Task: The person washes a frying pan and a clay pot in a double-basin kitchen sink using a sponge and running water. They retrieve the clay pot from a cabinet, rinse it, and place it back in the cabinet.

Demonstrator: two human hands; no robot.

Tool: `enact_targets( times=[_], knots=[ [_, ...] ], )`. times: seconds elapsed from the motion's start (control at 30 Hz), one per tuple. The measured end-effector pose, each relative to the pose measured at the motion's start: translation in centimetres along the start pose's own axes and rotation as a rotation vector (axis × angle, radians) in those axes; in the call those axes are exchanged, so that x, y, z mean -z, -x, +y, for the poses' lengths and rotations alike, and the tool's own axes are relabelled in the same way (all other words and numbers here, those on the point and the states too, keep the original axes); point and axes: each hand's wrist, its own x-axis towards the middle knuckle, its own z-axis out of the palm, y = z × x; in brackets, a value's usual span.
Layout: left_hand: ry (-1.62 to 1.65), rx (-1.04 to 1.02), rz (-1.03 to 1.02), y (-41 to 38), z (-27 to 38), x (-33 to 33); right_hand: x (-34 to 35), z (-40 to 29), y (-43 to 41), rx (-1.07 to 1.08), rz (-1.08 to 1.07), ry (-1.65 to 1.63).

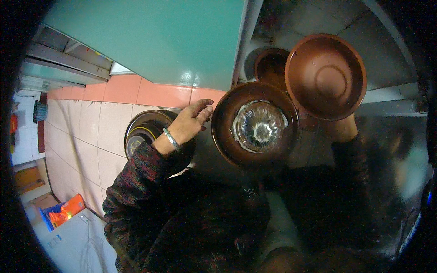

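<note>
My right hand [345,128] holds a reddish-brown bowl [330,82] by its lower edge, and the fingers are hidden behind it. To the left of it is a dark brown glass bowl [223,126] with a clear fluted glass dish [261,126] lying inside. My left hand [192,120], with a bangle at the wrist, is close to this bowl's left rim. Its fingers are slightly curled with nothing visible in them. Under my left forearm, stacked dark bowls [139,138] with a yellow-edged one on top are partly covered. Another brown bowl [271,70] shows behind the held one.
A glossy green cabinet door [164,41] juts out above my left hand. Beside it, the dim cabinet interior [368,41] is at the right. Pale floor tiles [87,136] extend leftward. Orange and blue packets [65,211] sit by a white surface [80,239] at lower left.
</note>
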Motion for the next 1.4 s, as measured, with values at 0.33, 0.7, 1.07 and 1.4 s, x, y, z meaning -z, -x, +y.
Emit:
enact_targets(
  times=[0.33,0.7,1.07,1.4],
  knots=[
    [-0.039,-0.160,0.049,-0.3,-1.5,-0.2,-0.9,-0.1,-0.2,-0.057,-0.004,0.024],
    [-0.108,-0.160,0.104,0.0,-0.5,1.3,-3.1,0.0,-0.6,-0.130,0.014,0.055],
    [-0.003,-0.329,0.574,6.0,1.2,-0.6,-7.6,2.5,-1.3,-0.433,-0.003,0.200],
    [1.036,0.059,-0.097,12.3,3.2,-4.3,-11.9,0.6,7.2,-0.747,-0.008,0.307]
  ],
)
